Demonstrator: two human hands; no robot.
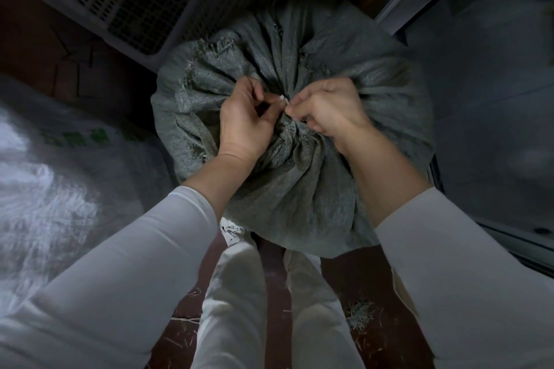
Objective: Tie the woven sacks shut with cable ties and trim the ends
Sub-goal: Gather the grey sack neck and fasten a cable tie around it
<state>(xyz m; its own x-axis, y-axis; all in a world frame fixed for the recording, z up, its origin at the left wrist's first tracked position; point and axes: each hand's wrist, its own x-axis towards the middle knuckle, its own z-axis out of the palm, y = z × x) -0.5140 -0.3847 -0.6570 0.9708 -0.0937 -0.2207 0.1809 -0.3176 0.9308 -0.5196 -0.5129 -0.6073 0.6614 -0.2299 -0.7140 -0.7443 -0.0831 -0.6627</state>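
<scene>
A full grey-green woven sack (299, 183) stands on the floor right in front of my legs, its mouth gathered into a bunched neck at the centre. Around that neck runs a thin white cable tie (283, 98), of which only a short piece shows between my fingers. My left hand (245, 117) pinches one end of the tie from the left. My right hand (326, 108) pinches the other end from the right, its fingers curled against the gathered cloth. Both hands touch the neck of the sack.
A white woven sack (60, 165) with green print lies to the left. A perforated grey plastic crate (144, 0) stands behind the sack. A metal door frame (419, 0) and a grey floor lie to the right. Straw bits litter the dark red floor (359, 317).
</scene>
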